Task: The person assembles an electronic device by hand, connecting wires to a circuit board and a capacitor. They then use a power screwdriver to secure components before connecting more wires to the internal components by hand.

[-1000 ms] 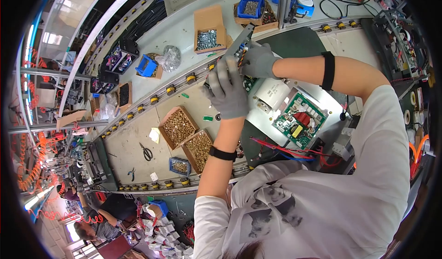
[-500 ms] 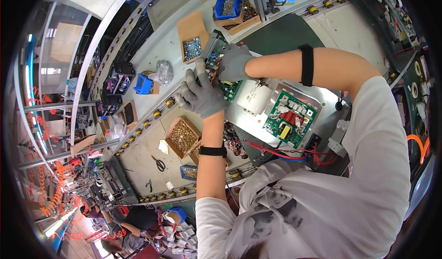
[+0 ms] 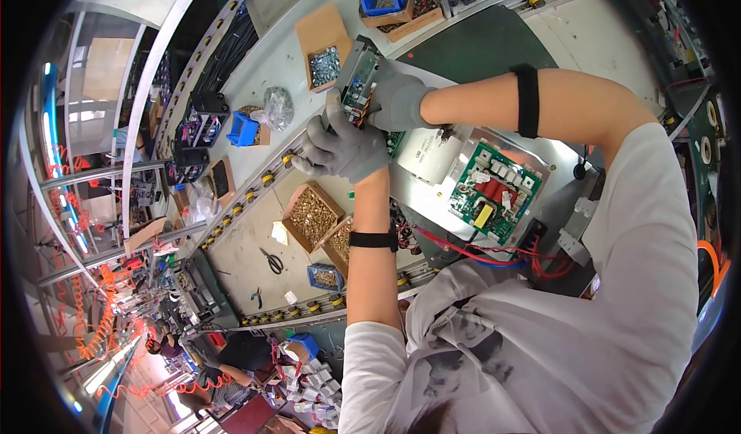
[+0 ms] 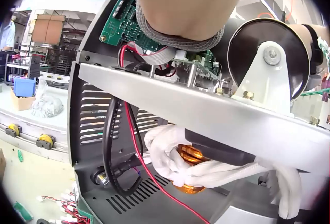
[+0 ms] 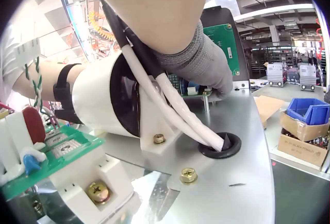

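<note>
My gloved left hand [image 3: 343, 147] lies at the grey upright panel [image 3: 361, 54] of an opened electrical unit, its fingers spread and loosely bent along the panel's outer side, thumb hidden. Opposite it, my gloved right hand [image 3: 400, 98] reaches down at the inner side, beside a small circuit board [image 3: 355, 96] with orange and dark wires. In the right wrist view its fingers [image 5: 221, 82] bend down near the metal plate [image 5: 242, 183]; I cannot tell what they hold. A large white capacitor [image 3: 427, 156] and a green board [image 3: 498, 191] with red parts are mounted on the plate.
Cartons of brass fasteners [image 3: 312, 212], a small blue bin [image 3: 324, 277], scissors [image 3: 272, 262] and pliers [image 3: 257, 299] lie left of the unit. Beyond the roller rail [image 3: 266, 179] are a carton of screws [image 3: 324, 67] and a plastic bag [image 3: 278, 108]. Red cables [image 3: 432, 239] trail at the near side.
The head view has shifted. My left hand's fingers, earlier pointing up across the panel, now spread leftward along its outer side. The right hand stays at the panel's inner side.
</note>
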### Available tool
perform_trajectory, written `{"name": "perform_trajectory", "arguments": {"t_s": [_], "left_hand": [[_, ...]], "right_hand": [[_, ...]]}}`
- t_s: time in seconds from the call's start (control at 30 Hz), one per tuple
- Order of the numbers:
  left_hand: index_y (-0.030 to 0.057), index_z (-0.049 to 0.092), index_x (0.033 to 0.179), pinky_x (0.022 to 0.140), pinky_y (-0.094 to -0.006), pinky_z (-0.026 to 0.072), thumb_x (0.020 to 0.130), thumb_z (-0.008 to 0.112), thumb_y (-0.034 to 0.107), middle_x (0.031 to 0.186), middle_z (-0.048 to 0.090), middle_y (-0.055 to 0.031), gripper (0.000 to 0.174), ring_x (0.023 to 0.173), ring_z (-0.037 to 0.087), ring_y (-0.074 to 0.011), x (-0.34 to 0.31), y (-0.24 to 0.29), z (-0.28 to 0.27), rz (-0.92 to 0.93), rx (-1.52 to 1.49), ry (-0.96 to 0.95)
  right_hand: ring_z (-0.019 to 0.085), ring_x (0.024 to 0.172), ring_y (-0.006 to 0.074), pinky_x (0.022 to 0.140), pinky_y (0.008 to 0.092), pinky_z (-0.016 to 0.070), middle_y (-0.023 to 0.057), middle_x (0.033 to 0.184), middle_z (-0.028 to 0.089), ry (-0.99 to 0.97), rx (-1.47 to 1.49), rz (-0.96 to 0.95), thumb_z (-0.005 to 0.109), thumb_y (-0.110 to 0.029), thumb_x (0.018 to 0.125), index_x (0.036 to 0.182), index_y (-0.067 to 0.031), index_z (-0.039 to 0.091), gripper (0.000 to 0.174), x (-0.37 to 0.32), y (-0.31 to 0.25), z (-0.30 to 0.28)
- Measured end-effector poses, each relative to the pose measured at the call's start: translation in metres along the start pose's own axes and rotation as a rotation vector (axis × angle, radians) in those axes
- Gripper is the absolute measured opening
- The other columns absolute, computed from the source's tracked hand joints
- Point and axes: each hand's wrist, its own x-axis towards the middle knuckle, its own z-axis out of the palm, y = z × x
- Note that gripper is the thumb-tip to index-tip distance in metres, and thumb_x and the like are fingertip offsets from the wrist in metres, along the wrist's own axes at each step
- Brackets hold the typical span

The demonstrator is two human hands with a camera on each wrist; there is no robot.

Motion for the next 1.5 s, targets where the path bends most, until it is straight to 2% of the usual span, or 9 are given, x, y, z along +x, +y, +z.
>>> {"name": "perform_trajectory", "arguments": {"t_s": [0.4,0.53,0.83,0.93,1.0,1.03,1.13,1.33,1.5], "left_hand": [[0.0286,0.052,0.116,0.1,-0.0513,0.0169,0.065,0.071,0.038,0.101,0.042,-0.0004,0.055,0.102,0.039,-0.0228,0.004,0.001,-0.006,0.031,-0.002,-0.027],[0.0285,0.052,0.116,0.101,-0.0523,0.0158,0.065,0.071,0.04,0.102,0.041,-0.001,0.056,0.103,0.038,-0.0236,0.003,0.0,-0.01,0.043,0.015,-0.11],[0.0296,0.053,0.114,0.101,-0.0539,0.0145,0.062,0.072,0.036,0.106,0.042,-0.0019,0.056,0.105,0.037,-0.0253,-0.006,-0.004,0.001,0.019,-0.008,-0.01],[0.0252,0.049,0.12,0.099,-0.0552,0.0135,0.062,0.074,0.044,0.113,0.04,-0.0058,0.066,0.107,0.035,-0.03,-0.003,-0.007,-0.003,0.076,0.047,-0.095],[0.0251,0.05,0.12,0.101,-0.0558,0.0121,0.061,0.076,0.045,0.115,0.04,-0.0063,0.068,0.108,0.034,-0.0309,-0.001,-0.006,-0.007,0.086,0.037,-0.157],[0.026,0.051,0.121,0.101,-0.0566,0.0117,0.059,0.077,0.046,0.116,0.04,-0.0056,0.069,0.109,0.034,-0.0307,0.0,-0.004,-0.009,0.066,0.01,-0.166],[0.0278,0.052,0.119,0.101,-0.057,0.0125,0.056,0.078,0.046,0.116,0.04,-0.0041,0.071,0.11,0.034,-0.0298,-0.003,-0.003,-0.001,0.045,-0.018,-0.078],[0.0306,0.052,0.118,0.101,-0.0581,0.0117,0.051,0.08,0.044,0.111,0.041,-0.0012,0.074,0.109,0.034,-0.0282,-0.002,0.0,0.006,0.025,0.038,-0.044],[0.0318,0.053,0.116,0.102,-0.0576,0.0101,0.052,0.079,0.042,0.113,0.043,0.0001,0.07,0.111,0.035,-0.0257,-0.002,-0.001,0.003,-0.006,0.039,-0.065]], "right_hand": [[0.062,0.088,0.0295,0.081,0.0379,0.047,0.0127,0.092,0.067,0.046,0.115,-0.048,0.054,-0.032,0.079,0.086,-0.0097,0.071,0.029,-0.003,0.001,-0.002],[0.062,0.089,0.0295,0.081,0.038,0.047,0.0122,0.091,0.067,0.033,0.095,-0.006,0.054,-0.032,0.08,0.086,-0.011,0.071,0.028,-0.001,0.002,0.001],[0.061,0.088,0.0292,0.08,0.0393,0.0467,0.0121,0.092,0.066,0.006,0.119,-0.09,0.055,-0.032,0.08,0.092,-0.0146,0.071,0.026,-0.005,0.004,-0.004],[0.061,0.088,0.0296,0.081,0.0395,0.0465,0.0129,0.092,0.066,0.065,0.098,-0.146,0.055,-0.031,0.08,0.091,-0.0127,0.071,0.027,-0.013,0.006,-0.01],[0.061,0.089,0.0305,0.082,0.0399,0.0464,0.0146,0.094,0.065,0.138,0.248,0.026,0.055,-0.032,0.08,0.096,-0.011,0.068,0.03,-0.014,0.008,-0.01],[0.057,0.098,0.0336,0.085,0.0405,0.0458,0.0192,0.108,0.058,0.259,0.351,0.085,0.056,-0.03,0.077,0.102,-0.0074,0.065,0.035,-0.014,0.007,-0.007],[0.055,0.103,0.0337,0.089,0.04,0.0438,0.0184,0.111,0.057,0.152,0.209,0.131,0.057,-0.031,0.078,0.11,-0.0093,0.06,0.039,-0.012,0.006,-0.008],[0.051,0.11,0.0316,0.095,0.0374,0.0393,0.0178,0.117,0.055,0.128,0.333,-0.003,0.057,-0.035,0.079,0.115,-0.0108,0.057,0.043,-0.008,0.018,0.0],[0.054,0.107,0.0311,0.092,0.0368,0.0424,0.017,0.116,0.057,0.136,0.219,-0.033,0.059,-0.035,0.078,0.113,-0.011,0.061,0.043,-0.006,0.018,-0.002]]}}
